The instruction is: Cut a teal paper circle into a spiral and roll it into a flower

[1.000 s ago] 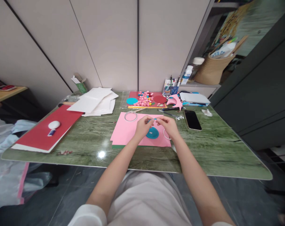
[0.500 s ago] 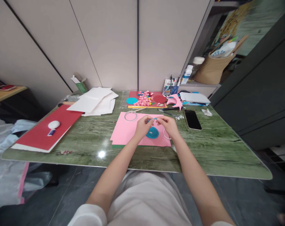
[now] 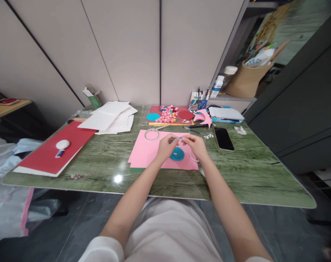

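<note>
My left hand (image 3: 167, 146) and my right hand (image 3: 194, 146) meet above a stack of pink paper (image 3: 143, 149). Fingertips of both are pinched on a small blue piece (image 3: 180, 138), mostly hidden, perhaps paper. Just below them lies a blue disc (image 3: 177, 154) with a small pale rectangle on top. A white ring (image 3: 193, 155) sits partly under my right wrist. Towards the back left of the pink paper rests a grey tape-like ring (image 3: 152, 134).
Behind the paper, small pink pieces (image 3: 168, 115) are heaped on a red sheet. A phone (image 3: 224, 139) lies at the right, near pens (image 3: 199, 126) and a pink cut-out (image 3: 203, 117). Red paper (image 3: 53, 153) and white sheets (image 3: 107, 116) cover the left side.
</note>
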### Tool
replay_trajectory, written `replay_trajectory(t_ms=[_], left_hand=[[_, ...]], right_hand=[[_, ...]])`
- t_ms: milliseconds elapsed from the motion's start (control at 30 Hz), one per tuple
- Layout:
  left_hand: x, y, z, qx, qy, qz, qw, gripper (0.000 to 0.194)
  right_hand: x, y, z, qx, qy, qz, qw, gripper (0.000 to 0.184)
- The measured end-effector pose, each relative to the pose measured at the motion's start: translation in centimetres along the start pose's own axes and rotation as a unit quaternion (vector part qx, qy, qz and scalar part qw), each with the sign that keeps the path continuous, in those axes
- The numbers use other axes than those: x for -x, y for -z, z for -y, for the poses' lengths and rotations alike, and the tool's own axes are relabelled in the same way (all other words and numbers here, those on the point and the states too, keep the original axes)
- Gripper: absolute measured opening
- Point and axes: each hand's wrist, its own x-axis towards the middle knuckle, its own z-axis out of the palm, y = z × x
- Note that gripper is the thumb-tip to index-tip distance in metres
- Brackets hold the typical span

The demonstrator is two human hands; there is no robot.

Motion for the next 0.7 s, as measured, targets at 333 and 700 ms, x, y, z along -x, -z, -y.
replay_trajectory(t_ms=[333,700], left_hand=[[0.03,0.03,-0.01,-0.003,0.002,-0.001,1.0,0.02],[0.08,0.0,0.07,-0.005,-0.002,-0.001,1.0,0.02]], right_hand=[[-0.01,0.04,0.04,0.003,-0.003,-0.005,1.0,0.021],[0.01,0.53,-0.03,-0.062,-0.022,0.017,0.998,0.028]])
